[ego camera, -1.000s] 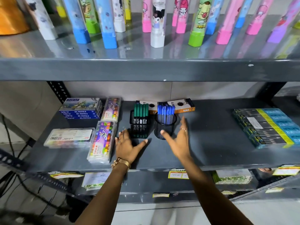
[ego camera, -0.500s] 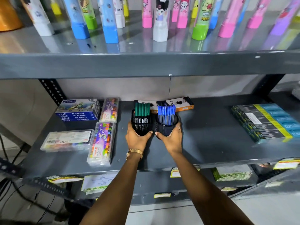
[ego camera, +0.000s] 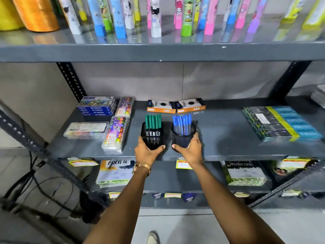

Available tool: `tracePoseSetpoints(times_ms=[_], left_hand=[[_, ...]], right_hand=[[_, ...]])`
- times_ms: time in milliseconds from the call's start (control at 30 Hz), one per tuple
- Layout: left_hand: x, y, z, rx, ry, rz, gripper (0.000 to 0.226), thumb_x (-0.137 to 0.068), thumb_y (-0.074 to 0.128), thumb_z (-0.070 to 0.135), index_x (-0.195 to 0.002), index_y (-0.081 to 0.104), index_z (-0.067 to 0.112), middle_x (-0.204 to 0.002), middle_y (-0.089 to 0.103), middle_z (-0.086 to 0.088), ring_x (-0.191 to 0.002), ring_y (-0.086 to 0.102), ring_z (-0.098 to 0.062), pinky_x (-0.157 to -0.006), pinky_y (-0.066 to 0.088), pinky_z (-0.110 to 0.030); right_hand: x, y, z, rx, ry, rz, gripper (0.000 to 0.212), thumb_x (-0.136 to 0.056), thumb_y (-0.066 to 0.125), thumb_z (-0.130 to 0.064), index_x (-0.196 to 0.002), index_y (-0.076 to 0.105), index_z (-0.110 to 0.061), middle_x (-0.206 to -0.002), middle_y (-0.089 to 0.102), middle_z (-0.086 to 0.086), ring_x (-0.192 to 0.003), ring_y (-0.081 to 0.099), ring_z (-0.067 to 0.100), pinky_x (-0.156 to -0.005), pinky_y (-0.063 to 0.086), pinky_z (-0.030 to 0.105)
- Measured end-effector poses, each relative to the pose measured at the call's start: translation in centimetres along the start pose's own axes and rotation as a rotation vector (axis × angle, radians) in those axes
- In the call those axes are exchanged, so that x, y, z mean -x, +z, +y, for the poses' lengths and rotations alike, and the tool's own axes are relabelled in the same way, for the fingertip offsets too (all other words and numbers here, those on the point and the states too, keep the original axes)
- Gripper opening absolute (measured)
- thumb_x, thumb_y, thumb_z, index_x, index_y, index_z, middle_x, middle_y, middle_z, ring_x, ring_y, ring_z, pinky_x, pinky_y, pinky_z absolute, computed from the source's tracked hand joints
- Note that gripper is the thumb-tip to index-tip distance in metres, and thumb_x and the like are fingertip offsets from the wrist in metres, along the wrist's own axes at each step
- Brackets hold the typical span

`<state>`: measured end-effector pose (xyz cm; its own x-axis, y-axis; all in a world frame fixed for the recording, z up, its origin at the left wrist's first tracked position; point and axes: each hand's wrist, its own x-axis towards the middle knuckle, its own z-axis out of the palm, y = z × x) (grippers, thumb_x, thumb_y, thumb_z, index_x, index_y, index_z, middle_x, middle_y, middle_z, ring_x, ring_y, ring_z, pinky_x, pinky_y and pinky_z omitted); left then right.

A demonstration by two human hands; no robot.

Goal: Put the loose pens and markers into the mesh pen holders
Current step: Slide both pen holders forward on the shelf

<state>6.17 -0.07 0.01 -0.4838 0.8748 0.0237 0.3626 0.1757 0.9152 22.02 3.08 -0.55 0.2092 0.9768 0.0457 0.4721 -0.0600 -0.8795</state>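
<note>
Holders stand side by side near the front edge of the middle shelf (ego camera: 228, 134): a square mesh holder (ego camera: 152, 138) on the left, packed with green markers (ego camera: 153, 121), and a round mesh holder (ego camera: 182, 138) on the right, full of blue pens (ego camera: 182, 124). We see a narrow gap between the two. The left hand (ego camera: 146, 152) is clamped around the square holder's near face, thumb on its right side. The right hand (ego camera: 190, 150) is wrapped on the round holder, fingers on its right wall, thumb at the near base. We find no loose pens or markers on the shelf, so we judge the filling done and the step in hand to be positioning the holders. To do it well, we advise gripping low, keeping both upright and sliding rather than lifting, since the contents stand tall and could tip out. Two orange-edged boxes (ego camera: 175, 106) lie just behind; crayon cases (ego camera: 116, 132) lie to the left.
</note>
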Motion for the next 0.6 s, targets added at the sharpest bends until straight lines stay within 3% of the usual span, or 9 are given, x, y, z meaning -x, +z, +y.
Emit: tracePoseSetpoints(times_ms=[300,600], left_hand=[[0.51,-0.12,-0.02,-0.022,-0.013,-0.035,0.079,-0.056,0.089,0.031,-0.118,0.047,0.005,-0.111,0.067,-0.014,-0.1,0.064,-0.028,-0.082,0.046,-0.026],[0.66,0.03,-0.36,-0.059,0.005,-0.032,0.087,-0.056,0.088,0.039,-0.124,0.044,0.007,-0.113,0.066,-0.016,-0.103,0.063,-0.032,-0.088,0.053,-0.041]], right_hand=[[0.22,-0.33,0.06,-0.035,-0.016,-0.002,0.09,-0.055,0.091,-0.018,-0.128,0.04,-0.004,-0.124,0.061,0.017,-0.114,0.059,0.032,-0.097,0.051,0.041],[0.52,-0.55,-0.08,0.001,0.035,-0.03,0.098,-0.051,0.092,-0.026,-0.131,0.038,-0.006,-0.127,0.06,0.016,-0.117,0.057,0.032,-0.1,0.05,0.044]])
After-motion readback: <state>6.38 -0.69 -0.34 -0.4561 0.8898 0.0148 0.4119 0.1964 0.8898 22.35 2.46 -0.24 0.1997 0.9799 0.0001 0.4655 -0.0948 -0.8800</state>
